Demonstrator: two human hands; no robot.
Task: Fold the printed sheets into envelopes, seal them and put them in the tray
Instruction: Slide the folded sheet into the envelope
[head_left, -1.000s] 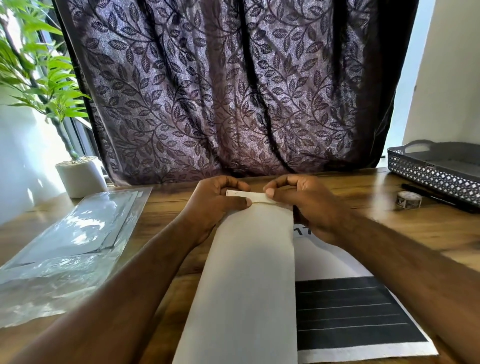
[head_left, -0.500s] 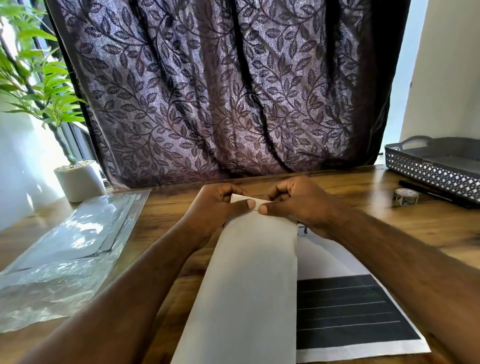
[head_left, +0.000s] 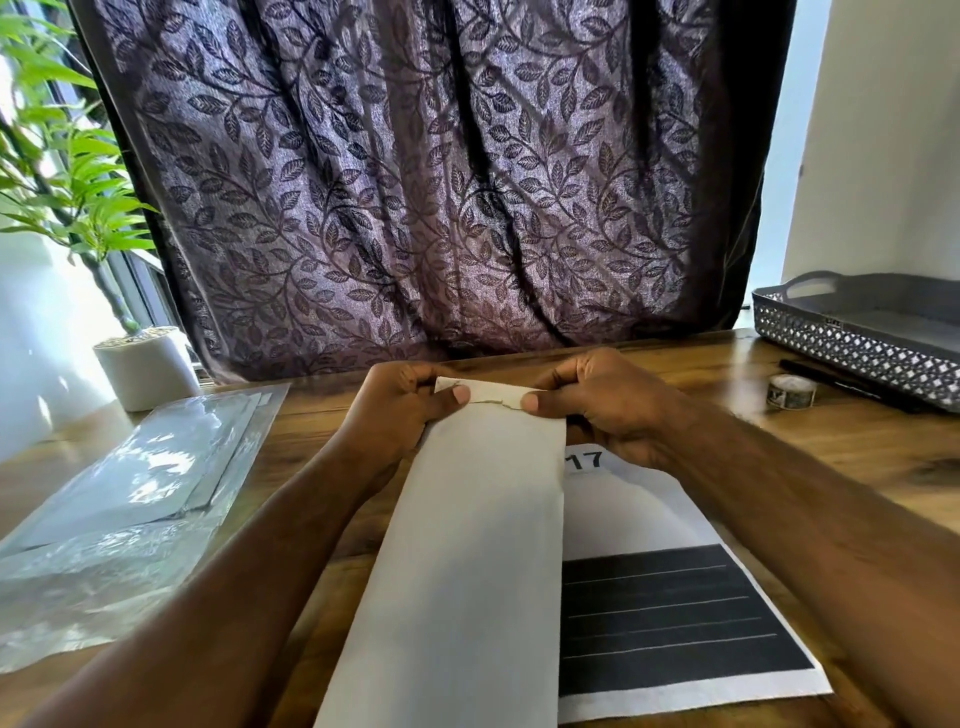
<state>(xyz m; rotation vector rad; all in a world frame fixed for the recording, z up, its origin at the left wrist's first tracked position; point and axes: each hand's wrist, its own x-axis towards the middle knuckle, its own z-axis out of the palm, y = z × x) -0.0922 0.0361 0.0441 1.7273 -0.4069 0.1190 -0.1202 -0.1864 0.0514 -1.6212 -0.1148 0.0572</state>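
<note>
Pinching the far flap of the sheet (head_left: 467, 545), lying on the worktop (head_left: 810, 452) well apart from the tray (head_left: 852, 353), with left hand (head_left: 405, 410) and right hand (head_left: 608, 410). Likely risking a skewed or torn crease through uneven thumb pressure.

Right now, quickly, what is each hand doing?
Left hand: pinches the far edge of the long folded white paper sheet.
Right hand: pinches that same edge beside it.
</note>
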